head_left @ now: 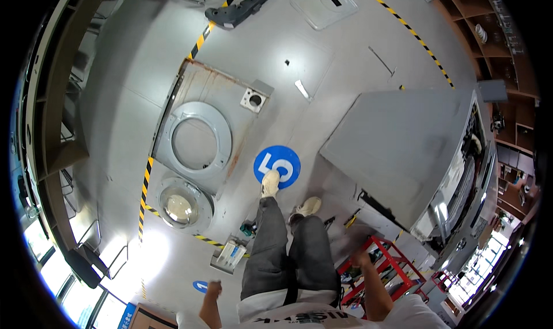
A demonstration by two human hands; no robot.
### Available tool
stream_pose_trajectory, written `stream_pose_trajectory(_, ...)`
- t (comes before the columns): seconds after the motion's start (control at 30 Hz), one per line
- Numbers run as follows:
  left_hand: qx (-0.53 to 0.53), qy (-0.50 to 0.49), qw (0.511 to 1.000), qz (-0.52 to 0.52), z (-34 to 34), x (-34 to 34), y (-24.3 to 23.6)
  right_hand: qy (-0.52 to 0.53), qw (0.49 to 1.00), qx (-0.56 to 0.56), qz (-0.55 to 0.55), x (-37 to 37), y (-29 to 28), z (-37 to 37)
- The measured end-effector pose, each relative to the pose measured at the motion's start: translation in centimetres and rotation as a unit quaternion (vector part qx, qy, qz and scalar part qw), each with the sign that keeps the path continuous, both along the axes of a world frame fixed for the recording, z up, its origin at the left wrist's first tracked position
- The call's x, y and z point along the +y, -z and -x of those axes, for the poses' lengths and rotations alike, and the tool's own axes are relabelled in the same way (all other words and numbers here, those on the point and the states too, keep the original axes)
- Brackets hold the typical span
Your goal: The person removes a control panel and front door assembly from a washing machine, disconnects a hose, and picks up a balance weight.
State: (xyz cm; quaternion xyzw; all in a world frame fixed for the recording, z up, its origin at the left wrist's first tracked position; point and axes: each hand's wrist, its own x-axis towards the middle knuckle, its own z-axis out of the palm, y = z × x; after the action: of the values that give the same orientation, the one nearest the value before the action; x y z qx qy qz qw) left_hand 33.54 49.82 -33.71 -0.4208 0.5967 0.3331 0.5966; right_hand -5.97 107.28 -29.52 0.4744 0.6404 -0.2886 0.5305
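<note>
My left hand (213, 288) hangs low beside my body, its fingers curled in with nothing visible in them. The closest thing to it is a white and grey control box (230, 255) on the floor. On the other side, my right hand (361, 260) hangs beside a red tool cart (397, 265); its fingers are too dark and small to make out. One of my shoes (270, 183) is on a round blue floor marker (262, 163), the other (310, 206) is behind it.
A washing machine (397, 150) lies at the right with its inside exposed. At the left are a panel (213, 87) bearing a grey door ring (223, 134), and a round glass door (179, 207). Pliers (351, 218) lie near my feet. Farther off are a dark bracket (245, 9) and clear cover (319, 15).
</note>
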Motion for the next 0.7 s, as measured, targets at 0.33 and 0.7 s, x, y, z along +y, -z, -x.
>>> stream_pose_trajectory(0.33, -0.076, -0.390, 0.918, 0.005, 20.9, 0.6, -8.9, 0.212, 0.962, -0.028, 0.170, -8.7, -0.6, -3.3)
stream_pose_trajectory(0.7, 0.025, -0.277, 0.961, -0.006, 49.9, -8.6, -8.7, -0.216, 0.960, 0.032, 0.177, -18.7, 1.0, 11.2)
